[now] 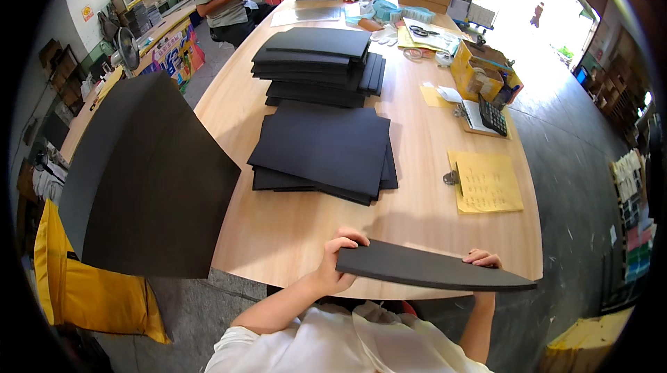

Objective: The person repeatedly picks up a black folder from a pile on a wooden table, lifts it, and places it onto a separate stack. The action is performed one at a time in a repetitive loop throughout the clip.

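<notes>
Over the near edge of the bench (260, 248), the person's left hand (338, 262) and right hand (483, 260) hold a black board (424, 266). The left grip is closed around one end; the right seems closed too, its thumb hidden. Farther up the bench sit two stacks of black boards (319, 147); yellow paper (486, 182) lies toward its right edge.

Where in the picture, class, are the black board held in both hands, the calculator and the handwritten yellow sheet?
Held black board (431, 267), head view: middle of its broad face.
Calculator (492, 117), head view: on its keys.
Handwritten yellow sheet (488, 183), head view: middle of its written face.
</notes>
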A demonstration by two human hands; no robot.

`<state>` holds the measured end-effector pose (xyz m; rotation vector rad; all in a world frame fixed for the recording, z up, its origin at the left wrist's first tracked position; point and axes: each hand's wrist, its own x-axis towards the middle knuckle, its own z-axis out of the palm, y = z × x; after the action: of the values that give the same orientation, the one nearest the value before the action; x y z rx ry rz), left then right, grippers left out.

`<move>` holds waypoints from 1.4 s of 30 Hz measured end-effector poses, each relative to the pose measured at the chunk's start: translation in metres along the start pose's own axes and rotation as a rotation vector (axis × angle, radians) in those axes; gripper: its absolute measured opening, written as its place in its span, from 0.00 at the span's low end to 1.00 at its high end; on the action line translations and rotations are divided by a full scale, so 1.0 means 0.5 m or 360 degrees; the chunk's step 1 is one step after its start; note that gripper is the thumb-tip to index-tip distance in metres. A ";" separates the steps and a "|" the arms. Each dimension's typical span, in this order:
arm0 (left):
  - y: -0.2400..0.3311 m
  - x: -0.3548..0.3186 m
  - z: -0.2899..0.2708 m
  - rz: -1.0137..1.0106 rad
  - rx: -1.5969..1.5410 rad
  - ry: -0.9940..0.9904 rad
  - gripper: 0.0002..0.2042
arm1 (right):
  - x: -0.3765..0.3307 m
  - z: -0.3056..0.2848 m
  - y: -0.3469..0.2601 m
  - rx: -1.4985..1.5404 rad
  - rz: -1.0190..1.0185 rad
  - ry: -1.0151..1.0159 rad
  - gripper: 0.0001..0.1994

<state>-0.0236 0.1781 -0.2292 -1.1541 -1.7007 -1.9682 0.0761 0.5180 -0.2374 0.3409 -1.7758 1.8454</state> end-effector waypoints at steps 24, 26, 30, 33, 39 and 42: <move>0.002 0.152 -0.265 -0.1285 0.0724 0.0746 0.35 | 0.389 0.382 0.019 -0.0256 0.1067 -0.0047 0.33; -0.040 0.163 -0.318 -0.1524 0.1026 0.0709 0.36 | 0.433 0.410 0.081 -0.0483 0.1036 -0.0162 0.32; -0.084 0.211 -0.382 -0.1601 0.1416 0.0624 0.36 | 0.480 0.455 0.181 -0.0900 0.0966 -0.0276 0.38; -0.097 0.233 -0.421 -0.1767 0.1456 0.0538 0.36 | 0.511 0.492 0.173 -0.1182 0.1141 -0.0394 0.37; -0.099 0.250 -0.412 -0.1844 0.1523 0.0431 0.36 | 0.512 0.524 0.156 -0.1618 0.1313 -0.0512 0.42; -0.092 0.250 -0.411 -0.1797 0.1635 0.0364 0.35 | 0.498 0.532 0.161 -0.1755 0.1212 -0.0523 0.44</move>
<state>-0.2109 0.0335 -0.1665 0.4805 -2.9160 -1.0426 -0.2213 0.3125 -0.1457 -0.5580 -3.0977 0.8881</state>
